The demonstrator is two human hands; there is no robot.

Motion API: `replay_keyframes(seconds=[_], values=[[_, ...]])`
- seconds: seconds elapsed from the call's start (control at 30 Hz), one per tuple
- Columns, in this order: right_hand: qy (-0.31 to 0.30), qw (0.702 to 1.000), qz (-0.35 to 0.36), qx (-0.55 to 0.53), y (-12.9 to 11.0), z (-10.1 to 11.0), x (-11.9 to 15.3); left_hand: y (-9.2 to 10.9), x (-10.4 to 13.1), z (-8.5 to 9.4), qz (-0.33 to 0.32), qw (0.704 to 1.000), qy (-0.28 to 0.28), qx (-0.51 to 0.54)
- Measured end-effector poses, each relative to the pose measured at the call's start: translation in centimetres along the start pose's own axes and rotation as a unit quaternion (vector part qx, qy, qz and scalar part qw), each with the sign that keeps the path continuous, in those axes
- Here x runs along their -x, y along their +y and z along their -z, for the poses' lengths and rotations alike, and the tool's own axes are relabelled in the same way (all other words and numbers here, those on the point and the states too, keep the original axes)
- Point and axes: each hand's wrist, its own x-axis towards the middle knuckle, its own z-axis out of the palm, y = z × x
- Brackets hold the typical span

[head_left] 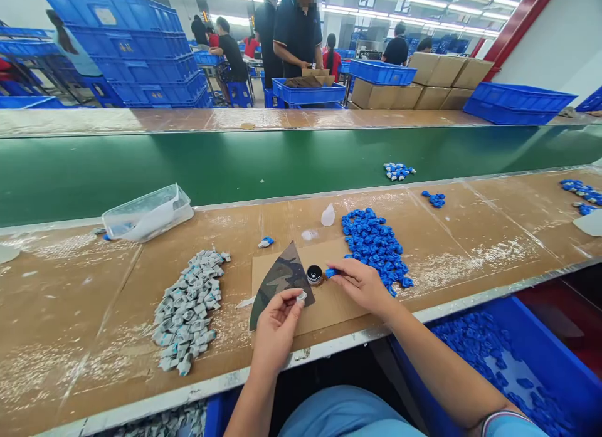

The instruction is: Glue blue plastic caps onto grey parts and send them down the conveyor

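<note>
Between the fingertips of my left hand [278, 324] is a small grey piece [301, 295], held over a camouflage-patterned triangular sheet [282, 275]. My right hand [361, 285] pinches a small blue piece [332, 273] just right of a round black-and-silver container [314, 274]. Under both hands lies a cardboard sheet [324, 318]. A heap of grey pieces [190, 308] lies to the left, and a heap of blue pieces [374, 242] lies beyond my right hand. One blue-and-white piece [266, 242] rests alone behind the triangular sheet.
A clear plastic box [149, 216] sits at the back left, near the green belt [282, 161]. Blue-and-white pieces [399, 171] lie on the belt. A blue bin [540, 355] of blue pieces stands below the table edge at right. People and stacked crates [136, 54] are beyond.
</note>
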Motion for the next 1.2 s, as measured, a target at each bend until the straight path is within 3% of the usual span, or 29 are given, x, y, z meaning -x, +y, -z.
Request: replay_keyframes(seconds=[0.23,0.63,0.93,1.07,1.2], values=[[-0.004,0.998,0.025,0.054,0.0,-1.0,-1.1,-0.9,0.4,-0.2,-0.006,1.0,-0.013,0.009],[-0.018,0.995,0.044,0.091,-0.1,-0.8,-1.3,-1.1,0.5,-0.2,-0.03,1.0,-0.005,0.003],[0.024,0.999,-0.04,-0.008,-1.0,-1.1,-0.3,-1.2,0.5,-0.4,-0.004,0.998,0.008,0.063],[-0.025,0.994,-0.028,-0.098,-2.4,-1.5,0.5,-1.2,0.6,-0.4,0.003,0.998,-0.005,0.068],[-0.054,0.991,0.004,-0.119,-2.8,-2.0,0.6,-1.5,0.7,0.0,0.001,0.998,-0.02,0.065]])
